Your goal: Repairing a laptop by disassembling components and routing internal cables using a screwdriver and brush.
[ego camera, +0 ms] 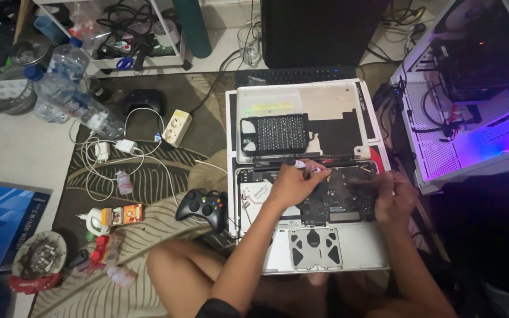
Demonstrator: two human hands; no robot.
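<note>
Hands meet over an opened laptop (pixel 310 241) that lies bottom-up on the patterned rug (pixel 148 176), just in front of the bent knees. I see the left hand (pixel 293 184) closed around a pen-like tool with a white tip (pixel 304 165), and this tip rests at the upper edge of the dark circuit board (pixel 337 197). The right hand (pixel 393 197) lies on the right end of the same board, fingers curled; it is blurred, so I cannot tell if it grips something. The removed bottom cover (pixel 301 103) lies directly behind the laptop, touching its far edge, with a black perforated part (pixel 275 134) on it. Left of the laptop, near the left forearm, sits a black game controller (pixel 202 206). A white power strip (pixel 176 127) and white cables (pixel 107 156) lie further left, well apart from both hands.
</note>
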